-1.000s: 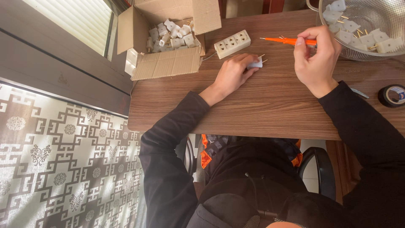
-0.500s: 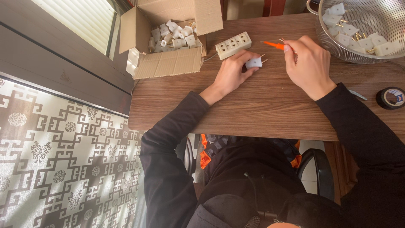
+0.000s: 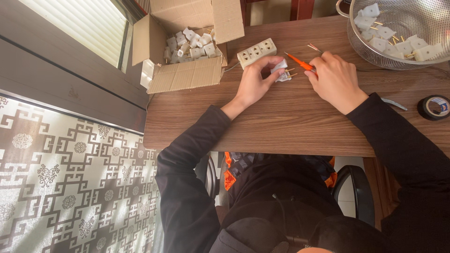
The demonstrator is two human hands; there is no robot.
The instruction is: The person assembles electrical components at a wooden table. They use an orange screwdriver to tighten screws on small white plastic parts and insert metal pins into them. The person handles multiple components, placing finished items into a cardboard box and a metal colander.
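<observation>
Since half a second ago, the right hand (image 3: 336,80) has drawn closer, bringing its orange screwdriver (image 3: 300,63) nearly up to the white plug (image 3: 281,71). That plug sits pinched in the left hand (image 3: 255,83) fingertips, low over the wooden table (image 3: 290,122), brass prongs pointing toward the tool. Doing this well likely means bracing both wrists on the wood and seating the tip squarely before turning. Beyond lie a white power strip (image 3: 256,52), a cardboard box (image 3: 187,47) of plugs, and a metal colander (image 3: 398,33) holding more.

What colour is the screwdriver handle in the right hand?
Orange. The screwdriver in the right hand shows best in the head view.
</observation>
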